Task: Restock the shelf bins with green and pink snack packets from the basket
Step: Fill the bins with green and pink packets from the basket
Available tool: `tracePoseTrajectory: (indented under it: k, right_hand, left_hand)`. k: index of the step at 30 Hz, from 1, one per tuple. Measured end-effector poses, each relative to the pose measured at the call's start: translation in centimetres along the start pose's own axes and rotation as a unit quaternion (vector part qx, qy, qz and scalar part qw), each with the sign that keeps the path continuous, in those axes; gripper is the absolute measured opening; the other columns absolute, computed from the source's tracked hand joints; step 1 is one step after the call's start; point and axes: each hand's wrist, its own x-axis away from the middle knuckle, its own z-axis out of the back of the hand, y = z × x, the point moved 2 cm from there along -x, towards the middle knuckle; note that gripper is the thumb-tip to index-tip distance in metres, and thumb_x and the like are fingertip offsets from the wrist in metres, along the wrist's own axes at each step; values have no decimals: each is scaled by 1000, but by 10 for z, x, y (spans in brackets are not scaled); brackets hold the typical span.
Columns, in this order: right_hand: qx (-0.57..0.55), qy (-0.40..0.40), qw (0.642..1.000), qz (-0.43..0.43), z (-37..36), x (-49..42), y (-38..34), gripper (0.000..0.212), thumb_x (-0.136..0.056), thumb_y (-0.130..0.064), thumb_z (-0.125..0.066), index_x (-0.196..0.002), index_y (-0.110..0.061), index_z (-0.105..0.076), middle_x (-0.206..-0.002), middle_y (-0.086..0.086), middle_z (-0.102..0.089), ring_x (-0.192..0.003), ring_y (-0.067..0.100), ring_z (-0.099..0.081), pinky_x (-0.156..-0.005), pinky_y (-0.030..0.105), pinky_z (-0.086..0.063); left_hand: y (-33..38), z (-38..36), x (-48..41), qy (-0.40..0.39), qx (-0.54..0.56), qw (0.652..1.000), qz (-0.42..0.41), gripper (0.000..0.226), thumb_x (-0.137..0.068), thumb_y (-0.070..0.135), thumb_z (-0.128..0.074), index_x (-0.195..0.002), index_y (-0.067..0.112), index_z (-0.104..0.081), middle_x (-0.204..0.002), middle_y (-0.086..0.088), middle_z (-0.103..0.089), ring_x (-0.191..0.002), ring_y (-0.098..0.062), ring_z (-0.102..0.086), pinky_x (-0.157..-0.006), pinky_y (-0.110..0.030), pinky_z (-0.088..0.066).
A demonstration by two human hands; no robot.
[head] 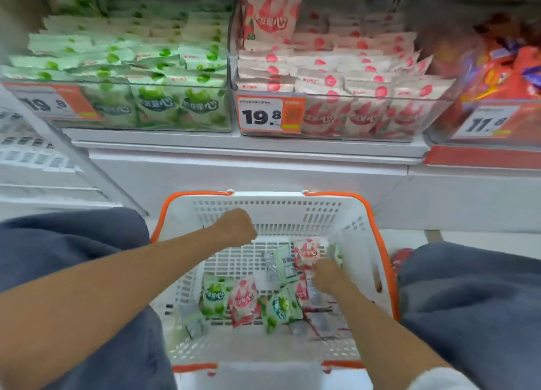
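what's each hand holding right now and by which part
Right hand looks to grip a pink packet by its lower edge, fingers hidden. Left hand is a closed fist, nothing showing in it.

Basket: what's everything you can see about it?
The basket looks like white plastic, with slotted walls and floor and an orange rim. It sits upright below the shelf, between the person's knees. Green and pink packets lie scattered on its bottom. The right hand reaches in among them. The left hand hovers over it, curled.
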Motion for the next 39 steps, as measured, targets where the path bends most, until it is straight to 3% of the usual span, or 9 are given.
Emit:
tracePoseTrajectory:
  k: [4,8,14,17,21,28,32,35,39]
  right_hand:
    - [-28,-35,998,-52,-79,-22,20,38,-88,-25,-61,-123,-15,-49,-102,2,-56,-90,18,-60,-78,31,-54]
    - [-85,72,991,-79,-88,-21,14,50,-97,-6,-40,-144,-19,-32,-131,12,-50,-97,18,-54,-79,25,-44]
    - [-206,40,974,-87,-27,-31,-4,35,-93,-35,-54,-109,-4,-55,-93,10,-63,-81,22,-62,-77,30,-52]
    - [-523,-38,849,-61,51,-4,-36,22,-87,-3,-43,-69,-14,-37,-64,4,-36,-50,16,-39,-54,24,-35]
    - [-673,-114,729,48,134,48,-71,25,-59,-2,-41,-82,-12,-42,-75,6,-42,-61,18,-45,-58,29,-39]
    - [-573,35,812,105,189,106,-78,24,-89,-21,-69,-101,0,-69,-101,19,-72,-79,22,-67,-79,33,-56]
    - [-370,259,881,139,219,110,-95,24,-79,-29,-79,-95,-16,-67,-91,0,-68,-78,17,-65,-67,27,-51]
    - [-65,280,938,195,232,117,-106,29,-75,-33,-79,-98,-21,-66,-81,-2,-64,-77,21,-64,-61,31,-43]
    - [-361,226,885,188,247,119,-99,44,-71,-21,-86,-105,-15,-60,-87,6,-72,-68,18,-70,-55,30,-56]
  left_hand:
    - [-8,-20,-14,-41,33,999,-7,12,-85,7,-55,-76,9,-63,-78,-11,-61,-78,-26,-62,-80,-45,-58]
    - [-20,-21,-18,-50,14,999,-9,14,-78,7,-52,-70,6,-64,-78,-21,-66,-74,-30,-66,-76,-49,-60]
    - [-13,-14,-9,-38,26,999,1,19,-92,7,-52,-88,-3,-67,-89,-20,-69,-81,-31,-67,-81,-39,-57]
    - [0,-6,6,-32,47,998,26,31,-103,29,-42,-87,6,-55,-90,-11,-56,-76,-25,-60,-81,-35,-51]
    - [20,8,25,-36,296,954,-17,57,-100,47,-43,-137,4,-47,-131,-12,-54,-114,-30,-59,-85,-38,-55]
    - [55,48,45,54,549,828,-100,18,-98,18,-59,-106,2,-57,-91,-15,-66,-65,-15,-66,-58,-25,-59]
    - [52,69,47,62,458,881,-99,29,-92,19,-64,-118,11,-54,-108,-7,-60,-96,-20,-62,-73,-28,-53]
    - [53,88,49,139,179,941,-253,70,-78,14,-75,-140,25,-45,-132,5,-52,-117,-13,-50,-92,-31,-46]
    - [61,92,59,49,274,920,-277,20,-84,10,-75,-102,11,-66,-81,-2,-66,-71,-12,-62,-68,-28,-53]
